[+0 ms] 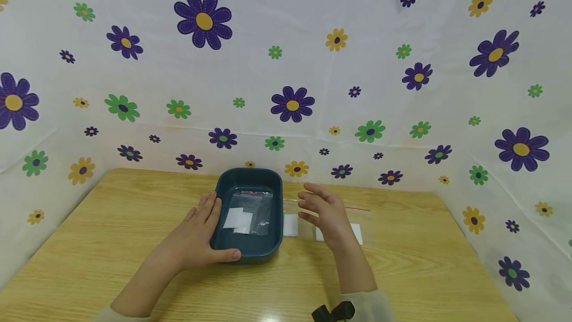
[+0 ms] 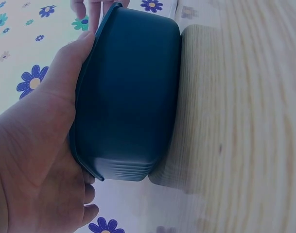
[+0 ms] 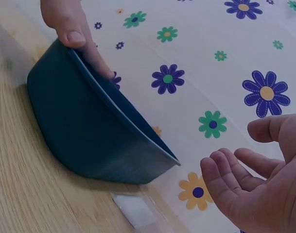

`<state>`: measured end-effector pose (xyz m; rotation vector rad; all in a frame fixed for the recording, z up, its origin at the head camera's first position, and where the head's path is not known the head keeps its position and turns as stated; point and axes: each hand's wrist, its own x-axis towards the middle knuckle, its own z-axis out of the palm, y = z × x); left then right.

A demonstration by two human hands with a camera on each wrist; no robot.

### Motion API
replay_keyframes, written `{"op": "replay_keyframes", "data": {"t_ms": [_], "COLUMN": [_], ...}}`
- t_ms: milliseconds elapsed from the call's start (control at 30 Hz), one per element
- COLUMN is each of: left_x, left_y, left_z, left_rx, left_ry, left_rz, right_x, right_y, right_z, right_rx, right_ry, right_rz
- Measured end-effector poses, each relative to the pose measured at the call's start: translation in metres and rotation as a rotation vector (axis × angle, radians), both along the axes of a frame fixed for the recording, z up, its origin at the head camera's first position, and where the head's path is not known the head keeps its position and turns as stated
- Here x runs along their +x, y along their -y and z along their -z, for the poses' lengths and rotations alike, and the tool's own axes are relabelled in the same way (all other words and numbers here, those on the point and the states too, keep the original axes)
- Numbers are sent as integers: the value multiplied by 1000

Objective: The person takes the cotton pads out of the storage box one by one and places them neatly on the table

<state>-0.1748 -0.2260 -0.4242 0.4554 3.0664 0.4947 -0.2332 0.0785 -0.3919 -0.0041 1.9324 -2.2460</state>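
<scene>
A dark teal plastic bin [image 1: 252, 258] stands upright on the table. My left hand [image 1: 196, 240] rests on its left rim with fairly straight fingers, the thumb lying over the front left corner. Inside the bin lies a clear zip bag [image 1: 261, 220] with white square pieces [image 1: 243, 223] in or under it. Right of the bin, my right hand [image 1: 329, 220] hovers with loosely bent fingers and holds nothing; the right wrist view shows that palm [image 3: 264, 199] apart from the bin. Beneath the right hand lie clear bags with white pieces [image 1: 357, 233], partly hidden by it.
Another white piece [image 1: 290, 225] lies in a clear bag against the bin's right side. The wooden table [image 1: 420, 257] extends to both sides. A white cloth with printed flowers [image 1: 250, 73] hangs behind and at the sides.
</scene>
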Motion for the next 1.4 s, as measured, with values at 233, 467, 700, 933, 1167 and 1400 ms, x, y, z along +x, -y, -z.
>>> {"op": "replay_keyframes", "data": {"t_ms": [233,467,700,933,1167,1400], "left_x": [0,-1,-1,0,0,-1], "left_y": [-1,-1,0,-1,-1,0], "left_z": [0,2,5,2,3,4], "left_rx": [-3,1,-8,-6,-12,-19], "left_ry": [1,-7,-10,-15,-21,-18], "left_rz": [-6,1,-1,0,3,4], "right_x": [3,6,7,9,10,10], "right_y": [20,40,53,64,75,83], "right_z": [-4,-1,2,3,1,2], "right_rx": [-5,-20,-43,-45,-69,-104], "right_ry": [8,21,40,40,79,112], "right_rz": [-65,-130,-155,-171,-157,-180]}}
